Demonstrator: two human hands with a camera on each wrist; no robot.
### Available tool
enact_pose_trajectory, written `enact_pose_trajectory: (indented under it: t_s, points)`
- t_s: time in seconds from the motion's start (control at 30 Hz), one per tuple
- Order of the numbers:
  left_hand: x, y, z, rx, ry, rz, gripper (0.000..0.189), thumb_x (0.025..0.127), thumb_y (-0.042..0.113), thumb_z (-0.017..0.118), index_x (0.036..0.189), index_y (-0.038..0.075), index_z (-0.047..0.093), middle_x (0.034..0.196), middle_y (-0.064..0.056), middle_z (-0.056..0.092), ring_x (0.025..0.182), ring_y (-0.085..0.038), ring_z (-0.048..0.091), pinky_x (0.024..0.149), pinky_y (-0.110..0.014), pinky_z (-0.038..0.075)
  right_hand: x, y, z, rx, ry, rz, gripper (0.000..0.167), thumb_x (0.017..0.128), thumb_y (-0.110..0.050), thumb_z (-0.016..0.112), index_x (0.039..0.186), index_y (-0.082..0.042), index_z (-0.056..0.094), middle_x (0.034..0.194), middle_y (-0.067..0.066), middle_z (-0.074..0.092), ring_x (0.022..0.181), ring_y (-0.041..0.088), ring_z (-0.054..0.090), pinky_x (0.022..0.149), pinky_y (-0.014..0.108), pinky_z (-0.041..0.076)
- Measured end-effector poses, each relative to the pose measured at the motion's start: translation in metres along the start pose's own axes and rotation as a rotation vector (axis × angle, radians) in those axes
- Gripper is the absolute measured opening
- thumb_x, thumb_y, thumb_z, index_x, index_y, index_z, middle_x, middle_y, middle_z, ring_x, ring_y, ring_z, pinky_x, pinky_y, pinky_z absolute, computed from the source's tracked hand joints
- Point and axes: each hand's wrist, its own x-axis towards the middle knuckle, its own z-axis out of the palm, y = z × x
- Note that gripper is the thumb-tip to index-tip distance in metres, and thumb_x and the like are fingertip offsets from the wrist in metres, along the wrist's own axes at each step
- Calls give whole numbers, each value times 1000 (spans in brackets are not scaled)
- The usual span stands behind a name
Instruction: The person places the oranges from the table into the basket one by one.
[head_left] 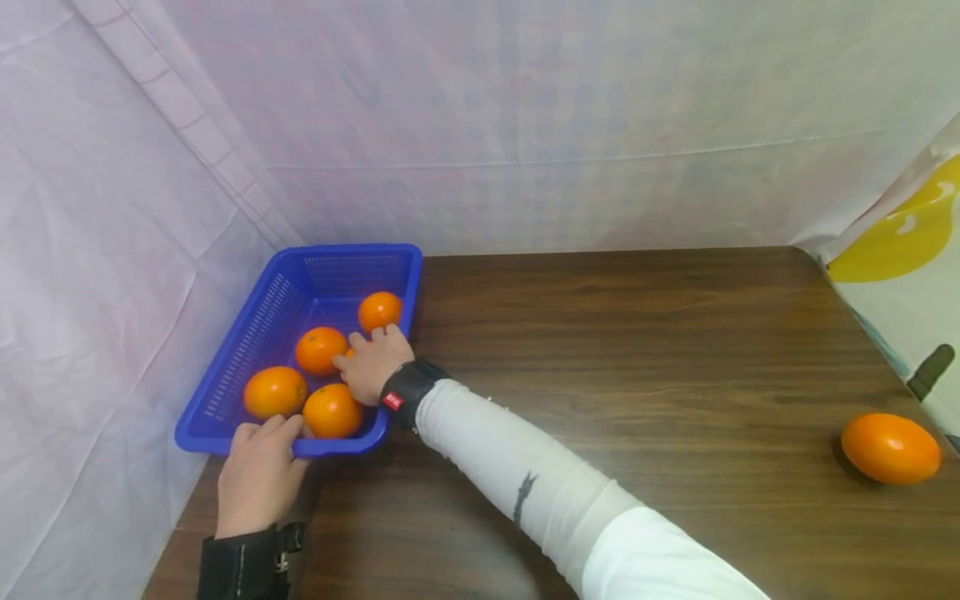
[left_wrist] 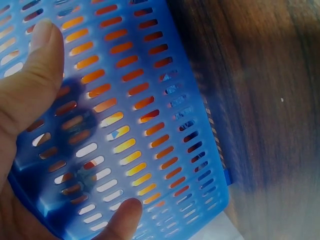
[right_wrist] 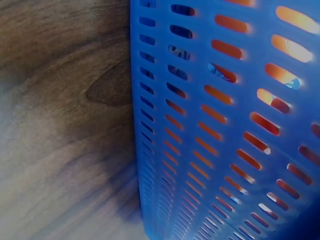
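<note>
A blue slotted plastic basket (head_left: 255, 333) stands at the table's left, with several oranges in it. My left hand (head_left: 258, 475) grips its near rim; in the left wrist view the thumb (left_wrist: 42, 70) lies against the slotted wall. Over the basket's right side reaches my right hand (head_left: 375, 362), its fingers curled down around an orange that is mostly hidden beneath them. Close about it lie a far orange (head_left: 380, 309), a middle orange (head_left: 318, 350) and a near orange (head_left: 332, 412). Another orange (head_left: 274, 392) sits nearer the left hand. The right wrist view shows only the basket wall (right_wrist: 200, 125) and table.
A single orange (head_left: 891, 448) lies on the brown wooden table (head_left: 637, 358) near its right edge. White cloth (head_left: 525, 125) hangs behind the table, and more cloth (head_left: 90, 333) hangs close along the basket's left side.
</note>
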Motion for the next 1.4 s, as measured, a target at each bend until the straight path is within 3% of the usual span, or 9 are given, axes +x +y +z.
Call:
enact_pose_trajectory:
  t_s: [0.27,0.53,0.67,0.9,1.2,1.4]
  points:
    - [0,1,0,-1,-17,-6,11,85,9,76,90,13,67,85,-6,63,95,-36,50,73,-54,48,10,5,13,121,95,-17,46,103,-55,39,146,-43,48,139,-7,56,116,19,53,92,32,40]
    - [3,2,1,0,-33,-3,10,87,10,75,90,12,66,86,-7,62,95,-36,49,73,-53,48,6,18,22,308,308,-80,40,100,-40,48,135,-32,64,141,-7,60,125,19,55,100,33,44]
    - [3,2,4,-4,-36,-11,9,87,11,75,90,12,66,87,-7,62,95,-36,49,72,-52,48,1,23,25,325,364,-131,36,99,-37,49,129,-29,68,138,-6,63,125,20,55,101,34,44]
    - [2,2,5,0,-20,-9,9,86,9,75,89,12,66,86,-7,62,95,-36,50,71,-52,47,-5,30,31,316,453,-240,32,103,-31,49,123,-24,72,132,-3,68,132,16,54,119,31,32]
    - [0,2,0,14,-29,-3,9,86,9,75,91,12,69,89,-8,64,97,-37,51,73,-56,49,-29,44,46,373,441,-230,39,107,-34,44,139,-21,61,150,3,55,149,24,38,127,34,18]
    - [-1,2,-2,18,-60,-19,11,86,10,76,95,11,70,89,-9,63,97,-38,49,72,-55,49,-46,54,54,435,416,-212,42,108,-39,40,141,-21,60,156,3,48,154,26,30,128,38,17]
